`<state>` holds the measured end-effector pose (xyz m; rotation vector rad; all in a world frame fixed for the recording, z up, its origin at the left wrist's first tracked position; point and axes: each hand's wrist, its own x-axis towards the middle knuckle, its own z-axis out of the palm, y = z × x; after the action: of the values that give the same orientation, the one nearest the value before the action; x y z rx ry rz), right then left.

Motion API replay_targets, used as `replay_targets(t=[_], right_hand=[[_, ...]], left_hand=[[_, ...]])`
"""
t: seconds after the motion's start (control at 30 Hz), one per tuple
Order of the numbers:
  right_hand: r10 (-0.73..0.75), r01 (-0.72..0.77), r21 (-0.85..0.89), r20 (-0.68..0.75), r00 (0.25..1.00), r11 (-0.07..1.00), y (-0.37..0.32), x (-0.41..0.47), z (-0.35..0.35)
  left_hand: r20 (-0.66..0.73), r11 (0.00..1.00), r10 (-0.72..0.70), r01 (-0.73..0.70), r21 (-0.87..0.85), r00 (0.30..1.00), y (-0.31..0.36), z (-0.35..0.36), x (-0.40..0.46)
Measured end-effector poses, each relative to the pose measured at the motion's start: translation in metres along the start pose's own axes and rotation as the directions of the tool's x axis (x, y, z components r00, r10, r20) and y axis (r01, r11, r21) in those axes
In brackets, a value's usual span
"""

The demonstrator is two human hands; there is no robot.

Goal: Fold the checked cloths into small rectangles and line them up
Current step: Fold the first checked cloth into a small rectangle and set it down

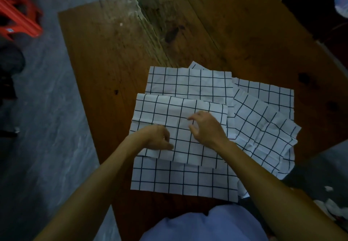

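Several white cloths with black checks lie on the wooden table (pixel 105 67). The folded top cloth (pixel 165 112) lies in the middle, overlapping one cloth behind it (pixel 188 82) and another spread flat under it towards me (pixel 178 180). A rumpled heap of checked cloths (pixel 263 124) sits to the right. My left hand (pixel 158 137) rests on the lower left part of the top cloth, fingers loosely curled and blurred. My right hand (pixel 205 125) is over the cloth's middle, fingers bent like a claw with the tips at the fabric, gripping nothing that I can see.
The table's far half is bare worn wood with a rough pale gouge (pixel 148 14). A red plastic stool (pixel 17 16) stands on the grey floor at the far left. White scraps (pixel 327 205) lie at the near right, and my blue-clad lap (pixel 203 225) is at the table's near edge.
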<state>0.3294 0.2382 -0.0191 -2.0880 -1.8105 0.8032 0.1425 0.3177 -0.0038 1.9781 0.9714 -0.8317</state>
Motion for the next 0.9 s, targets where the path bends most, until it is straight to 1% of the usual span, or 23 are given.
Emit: replay_targets(t=[0.03,0.07,0.1,0.13,0.17,0.2,0.23,0.33,0.37,0.47,0.53,0.57,0.63,0.7,0.73,0.8,0.9], right_hand=[[-0.020,0.019,-0.033,-0.046,0.999,0.999,0.002,0.006,0.000],[-0.029,0.025,-0.061,-0.066,0.997,0.998,0.003,0.013,0.001],[-0.026,0.020,-0.084,-0.068,0.997,0.996,0.003,0.021,0.002],[-0.013,0.006,-0.103,-0.063,0.998,0.995,0.003,0.028,0.003],[0.011,-0.017,-0.120,-0.051,0.999,0.993,0.003,0.035,0.005],[0.044,-0.048,-0.136,-0.032,0.999,0.989,0.004,0.042,0.009],[0.081,-0.082,-0.151,-0.010,0.997,0.985,0.006,0.048,0.013],[0.163,-0.151,-0.192,0.047,0.986,0.970,0.013,0.052,0.028],[0.180,-0.165,-0.206,0.057,0.982,0.965,0.016,0.049,0.033],[0.232,-0.207,-0.253,0.073,0.970,0.945,0.030,0.036,0.041],[0.241,-0.214,-0.283,0.066,0.968,0.935,0.042,0.029,0.043],[0.239,-0.213,-0.288,0.057,0.969,0.933,0.047,0.027,0.042],[0.225,-0.208,-0.276,0.028,0.974,0.938,0.051,0.027,0.040],[0.151,-0.147,-0.276,-0.006,0.989,0.950,0.045,0.032,0.040],[0.101,-0.101,-0.280,-0.014,0.995,0.955,0.038,0.037,0.041],[0.040,-0.039,-0.258,-0.001,0.999,0.965,0.024,0.047,0.046],[0.088,-0.081,-0.222,0.024,0.996,0.972,0.020,0.055,0.055]], left_hand=[[-0.128,0.998,0.029,-0.037,-0.060,0.991,-0.002,-0.005,0.003],[-0.287,0.994,0.035,-0.063,-0.089,0.957,-0.003,-0.010,0.007],[-0.452,0.995,0.025,-0.068,-0.079,0.892,-0.006,-0.015,0.013],[-0.581,0.998,0.023,-0.056,-0.039,0.814,-0.009,-0.019,0.022],[-0.660,0.999,0.028,-0.034,0.004,0.751,-0.012,-0.021,0.032],[-0.694,0.999,0.033,-0.011,0.036,0.719,-0.014,-0.024,0.042],[-0.690,0.998,0.038,0.003,0.057,0.722,-0.014,-0.025,0.052],[-0.587,0.994,0.035,0.031,0.101,0.809,-0.012,-0.018,0.074],[-0.559,0.992,0.025,0.046,0.114,0.829,-0.014,-0.012,0.078],[-0.504,0.987,-0.037,0.110,0.117,0.863,-0.024,0.007,0.078],[-0.514,0.984,-0.064,0.139,0.109,0.855,-0.033,0.015,0.074],[-0.542,0.983,-0.071,0.151,0.104,0.838,-0.036,0.017,0.072],[-0.631,0.983,-0.067,0.158,0.090,0.773,-0.036,0.015,0.070],[-0.695,0.988,-0.031,0.125,0.086,0.719,-0.031,0.008,0.074],[-0.697,0.990,-0.005,0.103,0.098,0.717,-0.028,0.004,0.078],[-0.675,0.990,0.024,0.076,0.118,0.737,-0.023,-0.001,0.088],[-0.640,0.992,-0.037,0.107,0.070,0.767,-0.029,0.001,0.095]])
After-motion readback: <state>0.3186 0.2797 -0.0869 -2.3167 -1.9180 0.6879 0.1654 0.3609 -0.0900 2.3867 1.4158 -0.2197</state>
